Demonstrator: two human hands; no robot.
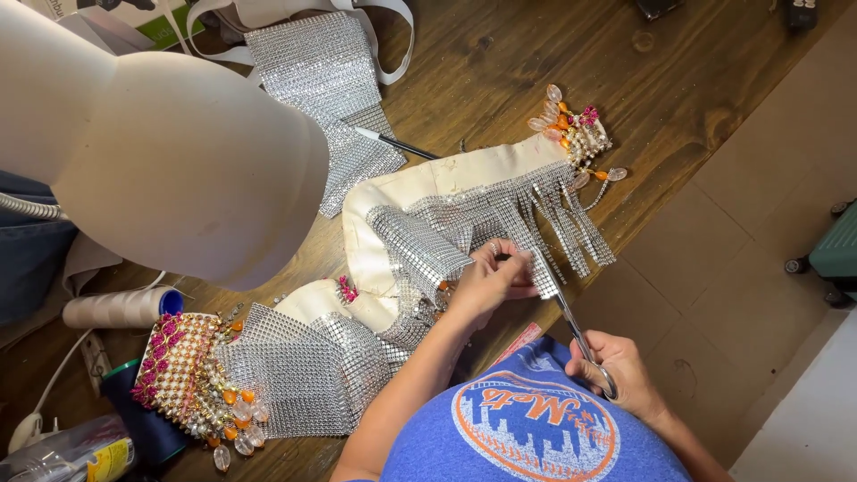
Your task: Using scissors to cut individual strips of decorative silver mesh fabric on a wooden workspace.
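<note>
— What is the left hand (pixel 489 278) doing?

— It pinches a strip of the rhinestone fringe (pixel 544 223), fingers pressed together on it, holding it flat against the wooden table (pixel 678 80) near the front edge. The right hand (pixel 620 370) is closed through the loops of the scissors (pixel 571 321), whose blades point up into the fringe just beside the left fingertips.

— Where does the fringe sit?

— It hangs off a curved cream band (pixel 446 178) lying across the table, with a cluster of orange and pink beads (pixel 576 129) at its far end. More rhinestone mesh (pixel 308 370) lies folded at the near left, next to a beaded panel (pixel 183 370).

— How would that mesh handle?

— I judge it limp and light, draping like cloth, but bumpy and a bit slippery on the stone side (the strips already splay apart loosely). The stones could pop off if pulled hard, so holding a strip flat close to the cut line, as the left hand does, looks the safe place; the bead cluster seems fragile and best left alone.

— Anything else around?

— A white dress form (pixel 170 152) stands at the left, a thread spool (pixel 120 308) below it, a pen (pixel 393 143) beside another mesh piece (pixel 330 80).
</note>
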